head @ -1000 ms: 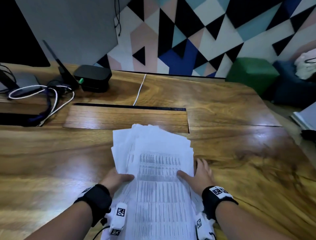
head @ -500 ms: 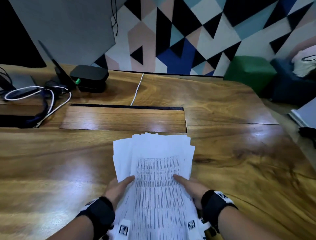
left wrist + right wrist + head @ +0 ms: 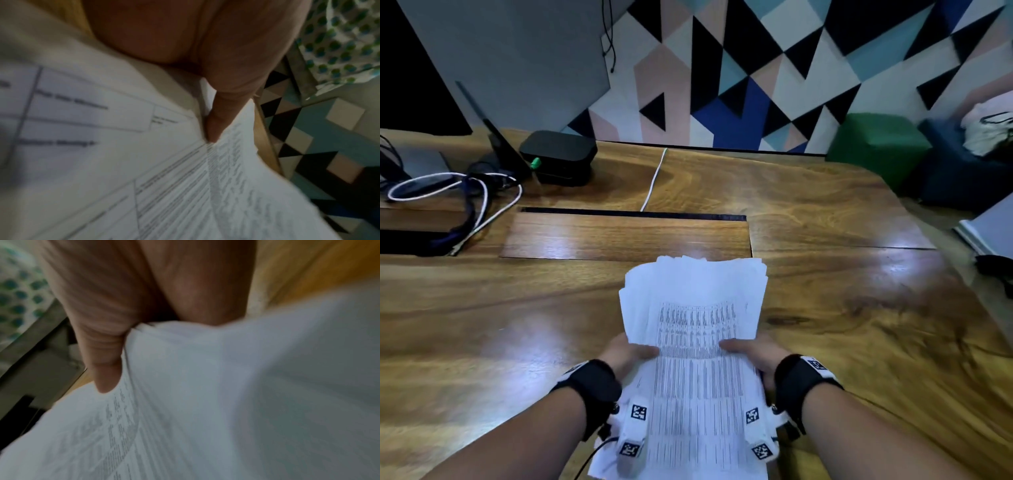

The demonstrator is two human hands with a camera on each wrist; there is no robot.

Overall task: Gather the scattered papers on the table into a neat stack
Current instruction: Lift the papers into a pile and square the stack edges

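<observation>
A loose bundle of white printed papers [image 3: 695,329] is held up over the wooden table [image 3: 859,308], its far edges fanned and uneven. My left hand [image 3: 628,353] grips the bundle's left edge, thumb on the top sheet. My right hand [image 3: 751,353] grips the right edge the same way. In the left wrist view my left hand's thumb [image 3: 222,116] presses on the papers [image 3: 144,162]. The right wrist view has my right hand's thumb [image 3: 104,366] pinching the papers [image 3: 226,394]. The fingers under the sheets are hidden.
A black box [image 3: 558,156] and tangled white and dark cables [image 3: 458,192] lie at the table's far left. A white cord [image 3: 652,181] runs to a long slot [image 3: 633,214] beside an inset panel. A green stool [image 3: 876,144] stands past the far right corner.
The bundle has been lifted off the table and pulled toward me. Both hands went from lying at its sides to gripping it, and the fanned sheets have drawn closer together.
</observation>
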